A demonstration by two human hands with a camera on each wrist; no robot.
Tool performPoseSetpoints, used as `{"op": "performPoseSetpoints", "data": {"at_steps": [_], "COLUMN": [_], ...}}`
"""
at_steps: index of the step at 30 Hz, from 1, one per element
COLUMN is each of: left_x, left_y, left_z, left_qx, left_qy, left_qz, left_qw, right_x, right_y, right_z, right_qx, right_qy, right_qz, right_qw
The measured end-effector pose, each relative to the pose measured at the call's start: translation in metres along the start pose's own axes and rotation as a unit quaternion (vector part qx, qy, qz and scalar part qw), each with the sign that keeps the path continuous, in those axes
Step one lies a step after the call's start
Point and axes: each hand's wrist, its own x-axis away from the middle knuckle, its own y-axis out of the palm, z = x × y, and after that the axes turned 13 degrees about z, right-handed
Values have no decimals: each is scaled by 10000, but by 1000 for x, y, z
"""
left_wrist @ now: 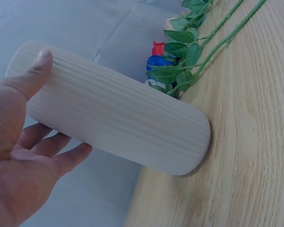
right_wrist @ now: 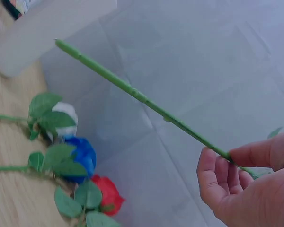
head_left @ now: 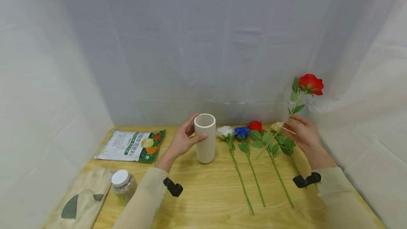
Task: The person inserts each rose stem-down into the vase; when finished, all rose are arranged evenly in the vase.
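My left hand (head_left: 185, 138) holds a white ribbed vase (head_left: 205, 144) near its top, thumb on the front and fingers round the back. The vase stands upright on the table in the head view. My right hand (head_left: 303, 133) pinches the stem of a red rose (head_left: 311, 84), its bloom raised above the hand. In the right wrist view, the bare lower stem (right_wrist: 132, 92) points toward the vase. Between the hands lie a white rose (head_left: 225, 132), a blue rose (head_left: 241, 133), another red rose (head_left: 255, 126) and a pale yellow rose (head_left: 277, 126), the last close by my right hand.
A printed white and green packet (head_left: 131, 146) lies at the table's back left. Nearer are a clear jar with a white lid (head_left: 120, 178) and a pair of work gloves (head_left: 84, 200). White sheeting (head_left: 203, 45) hangs behind the wooden table (head_left: 210, 193) and on both sides.
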Motion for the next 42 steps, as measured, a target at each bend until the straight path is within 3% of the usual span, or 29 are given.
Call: {"op": "performPoseSetpoints", "data": {"at_steps": [10, 20, 32, 42], "left_x": [1, -1, 1, 0], "left_y": [0, 0, 1, 1], "left_z": [1, -1, -1, -1], "left_qx": [6, -26, -104, -80], "left_qy": [1, -20, -18, -57], "left_qz": [12, -19, -50, -14], "left_qw": [10000, 10000, 9999, 10000], "right_x": [11, 16, 17, 18], "right_y": [48, 92, 130, 156], "right_z": [-8, -15, -16, -7], "right_qx": [-873, -1287, -1532, -1420], "right_qy": [17, -11, -429, -953], "right_qz": [353, 528, 739, 857], "right_qw": [9956, 9903, 9845, 9815]}}
